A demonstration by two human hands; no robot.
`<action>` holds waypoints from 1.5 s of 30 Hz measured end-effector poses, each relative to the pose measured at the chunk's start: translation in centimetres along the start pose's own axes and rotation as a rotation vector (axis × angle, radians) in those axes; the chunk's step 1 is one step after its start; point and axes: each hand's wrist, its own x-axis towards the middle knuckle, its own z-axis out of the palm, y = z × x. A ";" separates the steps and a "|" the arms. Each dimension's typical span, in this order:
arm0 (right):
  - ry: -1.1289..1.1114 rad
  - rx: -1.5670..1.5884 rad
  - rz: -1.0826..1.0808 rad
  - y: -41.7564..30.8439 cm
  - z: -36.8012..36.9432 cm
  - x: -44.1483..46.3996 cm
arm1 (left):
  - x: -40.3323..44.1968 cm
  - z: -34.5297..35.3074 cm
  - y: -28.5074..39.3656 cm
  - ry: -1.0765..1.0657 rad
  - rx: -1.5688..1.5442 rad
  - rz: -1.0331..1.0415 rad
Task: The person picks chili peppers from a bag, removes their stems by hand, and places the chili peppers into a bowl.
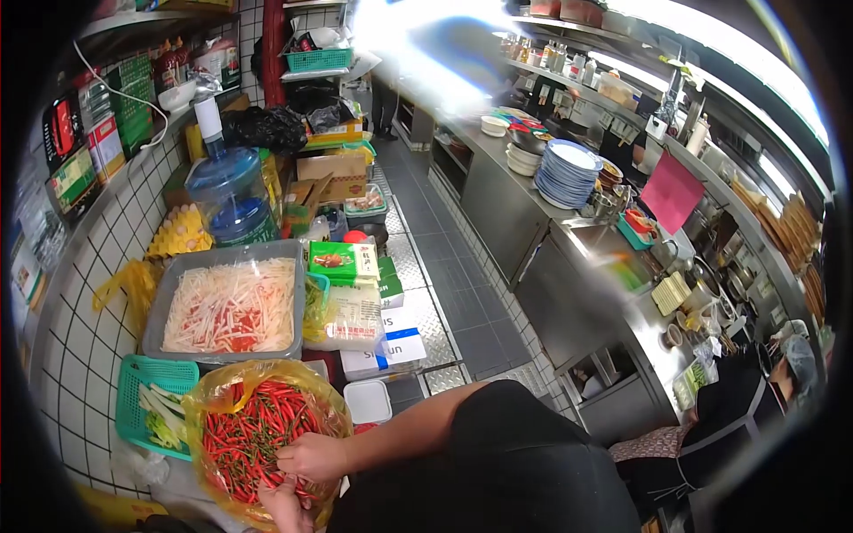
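Observation:
Red chili peppers (253,426), many with green stems, fill a yellow plastic bag (200,391) whose mouth is folded wide. Both hands work low in it, close together. My right hand (313,457) comes in from the right, its fingers closed in a pinch over the peppers. Just below and left of it, my left hand (286,506) has its thumb and fingers pressed together. Red pepper shows between the two hands; the fingers hide most of what they hold.
Beside the bag stands a green basket (133,417) of pale vegetable stalks. Behind it is a grey tub (160,329) of shredded white and red food. A white lidded container (368,401) sits right of the bag. Another person (737,409) stands far right by the steel counter (506,195).

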 end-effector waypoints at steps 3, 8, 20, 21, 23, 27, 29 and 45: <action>0.034 0.015 -0.033 0.1 -0.3 -0.4 | 0.0 0.0 -0.1 -0.014 0.014 -0.053; 0.190 0.078 0.011 2.1 0.2 0.5 | -1.0 -0.6 0.2 -0.008 0.038 -0.123; 0.110 0.755 0.253 3.1 2.7 1.4 | 1.6 -2.3 -2.5 0.108 0.372 0.382; -0.024 0.737 0.232 2.4 1.3 1.5 | 1.6 -2.1 -2.6 0.122 0.370 0.381; -0.052 0.760 0.225 1.7 -1.0 1.5 | 1.2 -1.7 -2.3 0.048 0.499 0.543; -0.145 0.664 0.163 1.3 -1.5 0.8 | -0.4 0.6 -0.6 0.160 0.606 0.388; -0.123 0.676 0.203 0.4 -2.8 2.0 | -0.2 0.7 -1.7 0.157 0.731 0.443; -0.347 0.487 -0.319 1.8 -1.3 7.2 | -3.8 3.0 -0.2 0.687 0.448 0.445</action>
